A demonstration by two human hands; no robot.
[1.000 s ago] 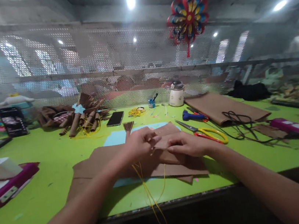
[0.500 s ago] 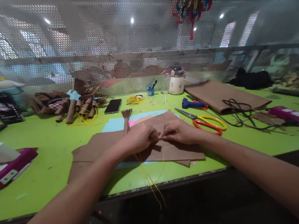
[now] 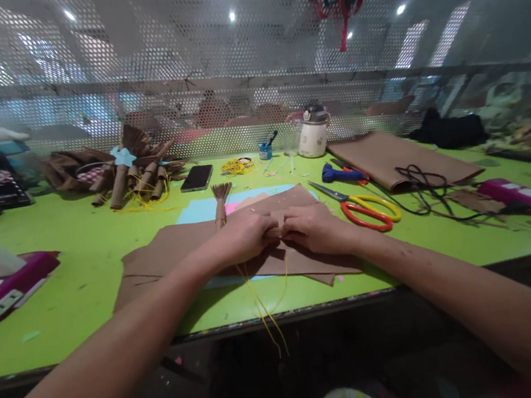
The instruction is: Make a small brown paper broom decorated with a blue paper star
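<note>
My left hand [image 3: 249,235] and my right hand [image 3: 313,228] meet over the middle of the work area, fingertips nearly touching. Both are closed, pinching a small strip of brown paper [image 3: 276,232] that is mostly hidden by the fingers. Beneath them lie larger sheets of brown paper [image 3: 173,248] on top of light-blue paper [image 3: 194,210]. A rolled brown paper piece with a fringed, fanned end [image 3: 221,202] sticks up behind my left hand. Thin yellow strings [image 3: 262,305] hang below my left hand over the table edge.
Scissors with red and yellow handles [image 3: 366,211] lie right of my hands, near a blue-handled tool [image 3: 341,174]. A black cable [image 3: 422,190] and folded brown paper [image 3: 398,160] are farther right. A phone [image 3: 197,178], paper rolls [image 3: 119,188] and a white bottle [image 3: 313,136] stand behind.
The camera view has tipped slightly, so the scene sits higher. My right fingers have closed in against the left ones around the brown paper strip.
</note>
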